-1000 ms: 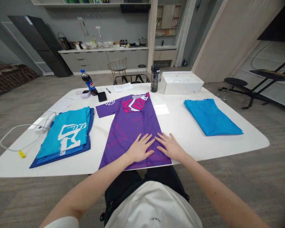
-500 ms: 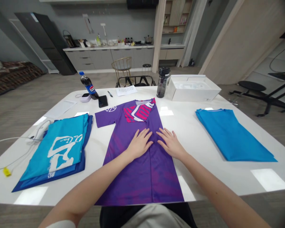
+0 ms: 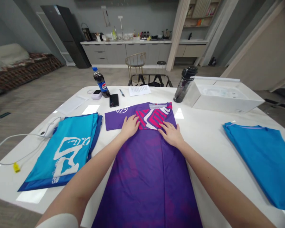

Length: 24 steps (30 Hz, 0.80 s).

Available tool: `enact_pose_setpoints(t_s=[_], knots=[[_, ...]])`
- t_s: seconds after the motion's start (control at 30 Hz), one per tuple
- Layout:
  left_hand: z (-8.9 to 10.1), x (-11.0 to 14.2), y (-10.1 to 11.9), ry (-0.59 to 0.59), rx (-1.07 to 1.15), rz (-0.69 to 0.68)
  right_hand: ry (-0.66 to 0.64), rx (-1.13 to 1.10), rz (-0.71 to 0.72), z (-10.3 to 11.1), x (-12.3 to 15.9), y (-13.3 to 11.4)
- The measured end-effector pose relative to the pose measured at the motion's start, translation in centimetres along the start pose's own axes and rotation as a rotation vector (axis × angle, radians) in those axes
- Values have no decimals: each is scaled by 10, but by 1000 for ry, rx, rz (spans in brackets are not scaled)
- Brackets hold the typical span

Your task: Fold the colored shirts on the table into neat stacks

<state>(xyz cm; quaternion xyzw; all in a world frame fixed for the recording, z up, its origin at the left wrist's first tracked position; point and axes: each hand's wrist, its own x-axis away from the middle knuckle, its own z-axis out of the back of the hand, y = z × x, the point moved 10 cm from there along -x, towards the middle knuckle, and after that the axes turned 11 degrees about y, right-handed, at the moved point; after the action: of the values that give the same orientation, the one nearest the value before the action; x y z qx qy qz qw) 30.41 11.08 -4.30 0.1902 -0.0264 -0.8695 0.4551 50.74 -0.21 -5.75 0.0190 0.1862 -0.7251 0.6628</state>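
Note:
A purple T-shirt (image 3: 144, 164) with a red and white chest pattern lies on the white table in front of me, its collar at the far end. One short sleeve points left; its right side is folded inward. My left hand (image 3: 130, 126) rests flat on the shirt at the left edge of the pattern, fingers apart. Across from it, my right hand (image 3: 171, 133) lies on the shirt's right side near the lower edge of the pattern, fingers spread. Neither hand grips the cloth.
Folded teal and dark blue shirts (image 3: 61, 148) lie at left, beside a white cable. A folded blue shirt (image 3: 261, 155) is at right. Along the back stand a cola bottle (image 3: 101, 83), a phone (image 3: 114, 100), a paper (image 3: 139, 90), a dark water bottle (image 3: 184, 85) and a white box (image 3: 225, 98).
Both hands have slid up the purple T-shirt toward the collar, and the left hand has moved further left. The view has shifted, and the shirt reaches lower in the picture.

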Motion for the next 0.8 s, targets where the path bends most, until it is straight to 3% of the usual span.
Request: enact_pose_setpoints(t_s=[0.07,0.17,0.3,0.43,0.53,0.67,0.8], knots=[[18,-11,-44,63,-118,91,55,4,-20,6,-16,-2],[35,-22,-110,64,-298,254,88,-1,-15,4,-58,-20],[37,-32,-159,-4,-405,292,19,-78,53,-27,-128,-69],[37,-36,-175,-19,-458,292,-69,-117,66,-64,-183,-115],[44,-36,-176,-34,-489,304,-100,-101,59,-84,-208,-134],[71,-33,-175,-36,-432,323,-124,-88,71,-99,-225,-140],[107,-28,-164,-44,-56,375,-59,-175,88,-96,-234,-135]])
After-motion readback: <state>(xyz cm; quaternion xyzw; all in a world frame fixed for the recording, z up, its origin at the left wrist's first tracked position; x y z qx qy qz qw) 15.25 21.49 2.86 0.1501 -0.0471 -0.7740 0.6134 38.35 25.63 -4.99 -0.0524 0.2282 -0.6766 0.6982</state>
